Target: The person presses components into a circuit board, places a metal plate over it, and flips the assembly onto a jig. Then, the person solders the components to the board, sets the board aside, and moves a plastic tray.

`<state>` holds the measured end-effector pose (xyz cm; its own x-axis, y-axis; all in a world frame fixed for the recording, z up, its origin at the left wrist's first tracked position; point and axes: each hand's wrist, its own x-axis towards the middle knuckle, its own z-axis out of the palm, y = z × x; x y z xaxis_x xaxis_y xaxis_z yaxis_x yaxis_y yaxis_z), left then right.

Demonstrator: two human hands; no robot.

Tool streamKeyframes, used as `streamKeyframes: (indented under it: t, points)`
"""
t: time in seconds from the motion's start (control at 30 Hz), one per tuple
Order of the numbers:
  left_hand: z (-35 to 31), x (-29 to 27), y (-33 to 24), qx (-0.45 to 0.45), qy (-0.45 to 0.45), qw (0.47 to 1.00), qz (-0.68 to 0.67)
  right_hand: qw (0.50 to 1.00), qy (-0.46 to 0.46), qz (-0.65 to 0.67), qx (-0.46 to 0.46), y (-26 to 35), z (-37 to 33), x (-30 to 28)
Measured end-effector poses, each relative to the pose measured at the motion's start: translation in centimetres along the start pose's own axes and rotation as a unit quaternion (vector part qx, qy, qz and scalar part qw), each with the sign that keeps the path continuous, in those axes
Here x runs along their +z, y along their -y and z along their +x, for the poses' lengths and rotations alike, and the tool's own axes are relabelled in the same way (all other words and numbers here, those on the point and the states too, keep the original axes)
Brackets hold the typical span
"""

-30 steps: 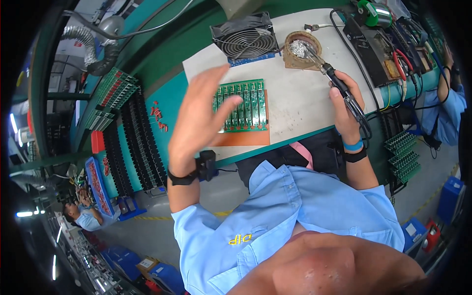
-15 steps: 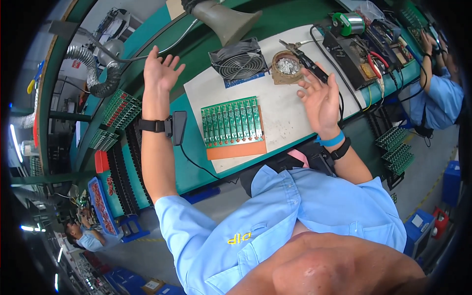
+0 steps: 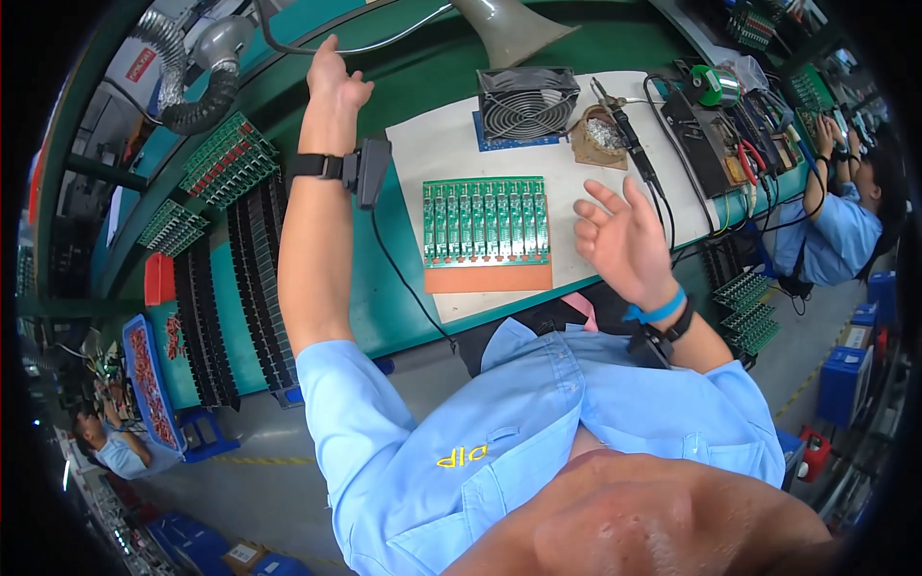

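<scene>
Currently, right hand (image 3: 622, 240) hangs released; left hand (image 3: 338, 82) at curved metal tube (image 3: 376, 44), can't tell grip; rectangular green panel (image 3: 485, 221) near front edge of counter (image 3: 370, 300).

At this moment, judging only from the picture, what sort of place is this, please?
Probably an electronics assembly workshop: a panel of green circuit boards lies on the workbench, what looks like a soldering iron is to the panel's upper right, and more green boards are stacked at the left.
</scene>
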<state>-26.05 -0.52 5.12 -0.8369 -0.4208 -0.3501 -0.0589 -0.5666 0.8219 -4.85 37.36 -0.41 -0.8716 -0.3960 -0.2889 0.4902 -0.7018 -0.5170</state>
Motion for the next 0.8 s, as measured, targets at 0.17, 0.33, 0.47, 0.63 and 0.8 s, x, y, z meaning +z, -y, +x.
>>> streamKeyframes:
  t: [0.17, 0.33, 0.47, 0.63, 0.8]
  points:
    - [2.0, 0.6, -1.2, 0.119, -0.153, 0.98, 0.035, 0.946, 0.191, -0.236, -0.112, 3.8, -7.1, 11.1]
    - [0.8, 0.9, -1.3, 0.307, -0.264, 0.897, 0.175, 0.703, 0.289, -0.609, -0.226, 4.0, 1.4, 22.0]
    - [2.8, -0.6, -2.6, 0.586, -0.401, 0.621, 0.332, 0.323, 0.298, -0.852, -0.285, 5.5, 17.0, 25.2]
    - [-0.7, -0.7, -4.9, 0.711, -0.161, 0.607, 0.317, 0.002, 0.257, -0.901, -0.35, 6.2, 32.8, 19.3]
    - [0.6, -1.5, -5.9, 0.626, -0.034, 0.7, 0.341, 0.132, 0.234, -0.939, -0.215, 4.2, 37.1, 17.5]
